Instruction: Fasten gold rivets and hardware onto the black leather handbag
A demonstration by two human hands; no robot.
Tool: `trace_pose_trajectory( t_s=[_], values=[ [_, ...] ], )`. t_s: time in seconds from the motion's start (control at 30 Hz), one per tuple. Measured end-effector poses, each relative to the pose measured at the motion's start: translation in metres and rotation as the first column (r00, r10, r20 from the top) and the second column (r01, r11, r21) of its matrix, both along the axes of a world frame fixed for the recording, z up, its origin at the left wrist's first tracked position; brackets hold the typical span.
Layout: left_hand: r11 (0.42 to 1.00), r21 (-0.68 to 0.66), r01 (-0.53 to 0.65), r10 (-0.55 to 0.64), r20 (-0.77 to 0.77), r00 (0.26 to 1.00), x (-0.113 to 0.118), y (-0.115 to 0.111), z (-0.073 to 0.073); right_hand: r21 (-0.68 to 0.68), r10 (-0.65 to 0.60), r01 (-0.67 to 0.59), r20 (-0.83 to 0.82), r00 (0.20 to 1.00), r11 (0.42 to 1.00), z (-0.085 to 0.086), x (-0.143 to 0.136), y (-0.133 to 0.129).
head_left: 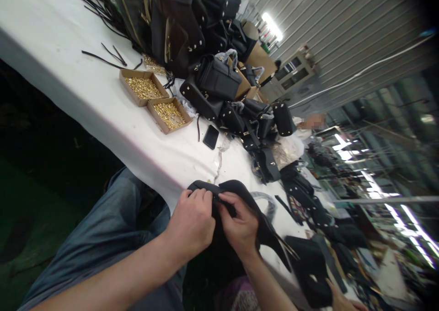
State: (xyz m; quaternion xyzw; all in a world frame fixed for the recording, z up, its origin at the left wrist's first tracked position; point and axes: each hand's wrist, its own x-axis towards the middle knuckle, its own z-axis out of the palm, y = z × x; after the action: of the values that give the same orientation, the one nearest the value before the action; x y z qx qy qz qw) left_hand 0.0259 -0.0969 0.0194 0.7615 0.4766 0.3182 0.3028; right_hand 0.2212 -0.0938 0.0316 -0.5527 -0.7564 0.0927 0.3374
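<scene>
Working at the near edge of the white desk [180, 150]: left hand [192, 222] curled over a black bag [247, 193], right hand [240, 223] pinching it just beside! Fine edge handling, I'd judge; the next move calls for steady holding, the detail hidden.

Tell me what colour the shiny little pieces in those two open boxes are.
The little pieces are gold, seen best in the head view.

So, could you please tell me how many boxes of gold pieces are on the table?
2, side by side: one box nearer the phone, the other box farther from it. Others may be hidden behind the bags.
</scene>
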Motion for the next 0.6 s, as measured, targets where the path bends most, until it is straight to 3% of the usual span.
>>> trace_pose_trajectory(
  t_s=[0.3, 0.47, 0.6],
  values=[
    [0.996, 0.055, 0.066, -0.067, 0.005, 0.998, 0.007, 0.01, -0.011, -0.062, 0.06, -0.058, 0.033, 0.998, 0.996, 0.008, 0.006, 0.01],
    [0.996, 0.032, 0.08, -0.081, 0.02, 0.997, 0.006, 0.013, -0.007, -0.046, 0.098, -0.094, 0.095, 0.991, 0.994, 0.009, 0.009, 0.011],
    [0.993, 0.035, 0.112, -0.109, -0.084, 0.991, 0.009, 0.018, 0.002, -0.072, 0.16, -0.151, 0.133, 0.978, 0.986, 0.012, 0.01, 0.013]
  ],
)
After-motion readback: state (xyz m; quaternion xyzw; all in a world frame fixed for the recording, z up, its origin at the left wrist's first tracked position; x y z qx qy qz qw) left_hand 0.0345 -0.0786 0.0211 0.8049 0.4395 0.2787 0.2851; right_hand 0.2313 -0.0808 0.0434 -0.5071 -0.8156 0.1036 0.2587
